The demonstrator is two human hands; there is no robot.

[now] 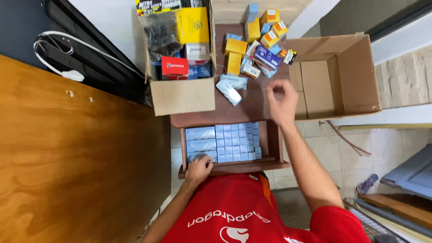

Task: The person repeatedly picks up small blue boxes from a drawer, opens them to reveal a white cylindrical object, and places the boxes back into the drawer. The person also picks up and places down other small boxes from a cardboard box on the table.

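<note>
1. An empty cardboard box [335, 76] lies open on its side at the right end of the small brown table [252, 108].
2. A second cardboard box [182, 94] stands at the table's left end, filled with a yellow package [192, 24], a red package [174, 67] and dark bagged parts [162, 33].
3. A large wooden panel [67, 166] occupies the left side.
4. A white cable [58, 49] lies coiled on a dark surface above the panel.
5. Pale floor tiles [387, 153] show at the right.
</note>
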